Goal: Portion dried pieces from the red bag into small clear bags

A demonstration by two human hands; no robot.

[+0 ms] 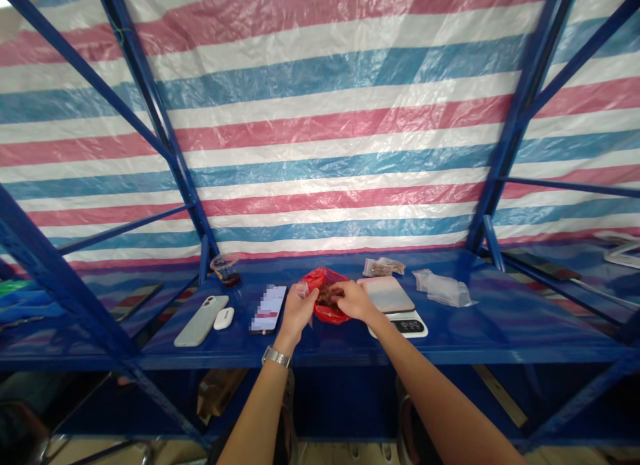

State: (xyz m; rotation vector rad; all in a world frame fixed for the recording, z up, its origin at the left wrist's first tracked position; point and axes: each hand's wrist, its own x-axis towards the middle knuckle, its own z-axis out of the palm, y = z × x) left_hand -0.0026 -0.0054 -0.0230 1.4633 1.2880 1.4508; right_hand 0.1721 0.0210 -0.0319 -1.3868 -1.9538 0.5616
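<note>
A red plastic bag with dark brown contents lies on the blue shelf. My left hand grips the bag's left edge together with a small clear bag; a watch is on that wrist. My right hand reaches into the red bag's mouth, fingers pinched on the brown contents. Right behind my right hand sits a white digital scale.
Left of the bag lie a lit phone, a white earbud case and a face-down phone. A small lidded cup stands at the back. Filled small bags and empty clear bags lie right. Blue struts frame the shelf.
</note>
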